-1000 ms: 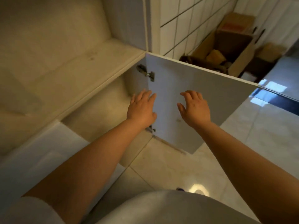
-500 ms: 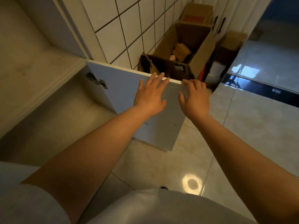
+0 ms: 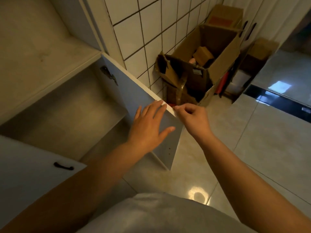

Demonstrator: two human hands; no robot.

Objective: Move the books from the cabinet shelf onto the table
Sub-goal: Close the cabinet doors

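- Cabinet shelf (image 3: 64,111) compartment lies open at left; no books visible inside from this angle, their location cannot be told.
- Left hand (image 3: 148,130) now flat, fingers straight, on the door (image 3: 134,91) inner face, lower than 0.5 s ago.
- Right hand (image 3: 193,120) has shifted from flat to fingers curled, pinching the door's top edge.
- Cardboard box (image 3: 207,64) beyond, against tiled wall.

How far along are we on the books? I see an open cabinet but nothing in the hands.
Done: the cabinet door stands open, and the compartment behind it shows no books. In hand: the left hand lies flat on the door's inner face, and the right hand pinches its top edge. Left: no book or table is in view, so whether any book has been moved cannot be told.
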